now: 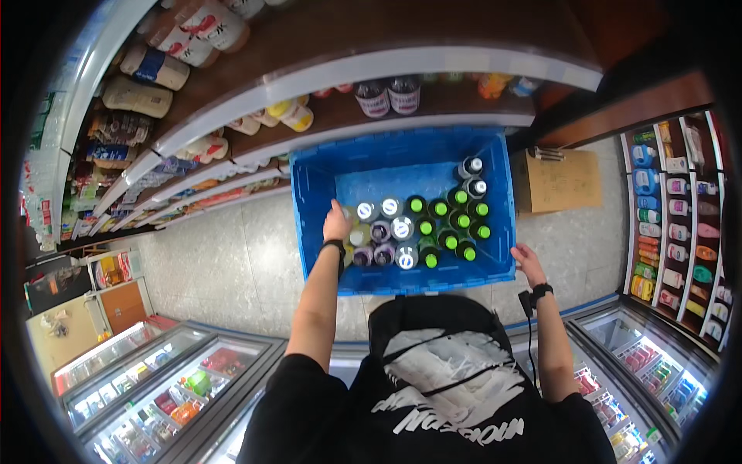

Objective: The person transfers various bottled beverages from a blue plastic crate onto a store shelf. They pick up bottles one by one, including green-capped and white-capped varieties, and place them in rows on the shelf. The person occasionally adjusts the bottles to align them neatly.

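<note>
A blue plastic crate (pixel 506 166) stands in front of me with several bottles in it. My left hand (pixel 337 224) is inside the crate by its left wall, beside the leftmost bottles; its fingers look curled, and what they hold is hidden. At the crate's front right corner is my right hand (pixel 529 264), fingers apart and close to the rim, with nothing in it. Green-capped bottles (pixel 464 221) fill the right part of the group. White-capped bottles (pixel 401 227) and dark purple bottles (pixel 383 254) stand left of them. Two more bottles (pixel 474 177) are near the back right corner.
Shelves (pixel 363 73) with bottles and packets run along the far side, close to the crate. A cardboard box (pixel 558 182) stands to its right on the tiled floor (pixel 224 255). Glass-topped freezers (pixel 170 387) are on the near side; another stocked shelf (pixel 672 224) is at right.
</note>
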`<action>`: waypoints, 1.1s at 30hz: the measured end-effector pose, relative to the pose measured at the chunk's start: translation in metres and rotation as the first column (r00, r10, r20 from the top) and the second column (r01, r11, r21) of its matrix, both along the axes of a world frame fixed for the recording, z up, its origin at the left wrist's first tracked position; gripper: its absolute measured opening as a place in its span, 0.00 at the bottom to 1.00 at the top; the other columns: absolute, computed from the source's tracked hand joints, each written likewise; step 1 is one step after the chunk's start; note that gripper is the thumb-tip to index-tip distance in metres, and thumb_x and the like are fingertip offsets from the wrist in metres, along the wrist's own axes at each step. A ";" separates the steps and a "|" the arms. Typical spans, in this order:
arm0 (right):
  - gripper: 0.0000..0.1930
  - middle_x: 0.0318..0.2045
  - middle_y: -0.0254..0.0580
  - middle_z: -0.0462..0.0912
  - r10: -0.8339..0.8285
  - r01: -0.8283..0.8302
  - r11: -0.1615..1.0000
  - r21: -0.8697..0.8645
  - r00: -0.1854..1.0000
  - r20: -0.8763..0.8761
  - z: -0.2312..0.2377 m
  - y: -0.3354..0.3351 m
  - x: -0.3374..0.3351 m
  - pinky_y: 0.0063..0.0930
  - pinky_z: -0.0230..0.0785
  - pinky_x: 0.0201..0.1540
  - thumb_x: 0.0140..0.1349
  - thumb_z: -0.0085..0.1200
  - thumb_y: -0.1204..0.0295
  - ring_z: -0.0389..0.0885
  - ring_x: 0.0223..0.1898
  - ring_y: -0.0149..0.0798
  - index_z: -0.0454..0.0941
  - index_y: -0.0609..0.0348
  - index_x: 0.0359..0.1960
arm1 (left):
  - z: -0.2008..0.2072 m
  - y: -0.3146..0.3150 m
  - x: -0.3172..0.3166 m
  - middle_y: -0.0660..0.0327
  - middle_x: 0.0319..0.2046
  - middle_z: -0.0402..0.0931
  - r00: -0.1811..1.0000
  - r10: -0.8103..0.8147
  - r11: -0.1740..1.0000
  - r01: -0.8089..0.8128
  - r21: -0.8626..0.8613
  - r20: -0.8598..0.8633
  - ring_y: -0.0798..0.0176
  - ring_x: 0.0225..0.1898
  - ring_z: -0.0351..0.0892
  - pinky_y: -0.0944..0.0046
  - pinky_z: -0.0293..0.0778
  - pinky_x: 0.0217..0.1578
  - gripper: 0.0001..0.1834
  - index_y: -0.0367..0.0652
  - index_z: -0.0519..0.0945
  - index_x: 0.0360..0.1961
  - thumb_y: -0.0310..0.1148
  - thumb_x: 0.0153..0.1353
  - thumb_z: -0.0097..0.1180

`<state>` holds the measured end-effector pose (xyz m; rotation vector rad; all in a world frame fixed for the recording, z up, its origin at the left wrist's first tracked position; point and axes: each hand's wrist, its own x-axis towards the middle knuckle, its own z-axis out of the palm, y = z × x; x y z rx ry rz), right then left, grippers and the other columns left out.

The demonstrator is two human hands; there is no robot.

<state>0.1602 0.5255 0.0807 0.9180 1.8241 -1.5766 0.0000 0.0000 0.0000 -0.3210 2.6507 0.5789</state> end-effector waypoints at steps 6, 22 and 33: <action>0.27 0.50 0.39 0.77 -0.053 0.053 0.998 0.017 0.999 -0.006 -0.003 -0.007 0.005 0.38 0.70 0.47 0.60 0.57 0.56 0.75 0.50 0.37 0.69 0.58 0.57 | -0.012 -0.013 0.015 0.41 0.43 0.76 0.995 -0.023 0.999 0.027 -0.039 0.100 0.38 0.46 0.76 0.47 0.73 0.47 0.36 0.40 0.62 0.59 0.40 0.52 0.62; 0.34 0.50 0.44 0.73 0.089 -0.104 0.973 -0.206 0.993 -0.080 -0.035 0.020 -0.001 0.35 0.73 0.46 0.56 0.61 0.55 0.74 0.49 0.38 0.65 0.58 0.60 | 0.411 0.108 -0.177 0.48 0.43 0.77 0.533 -0.315 0.863 0.505 -0.003 -0.786 0.47 0.47 0.77 0.56 0.73 0.46 0.16 0.38 0.75 0.49 0.30 0.60 0.51; 0.31 0.47 0.41 0.76 0.031 -0.061 0.990 -0.130 0.975 -0.220 -0.032 -0.003 0.010 0.31 0.69 0.45 0.59 0.57 0.52 0.74 0.46 0.35 0.67 0.57 0.59 | 0.454 0.111 -0.406 0.48 0.52 0.72 0.270 -0.693 0.712 0.118 -0.692 -0.668 0.43 0.52 0.72 0.51 0.71 0.50 0.22 0.45 0.68 0.58 0.41 0.66 0.46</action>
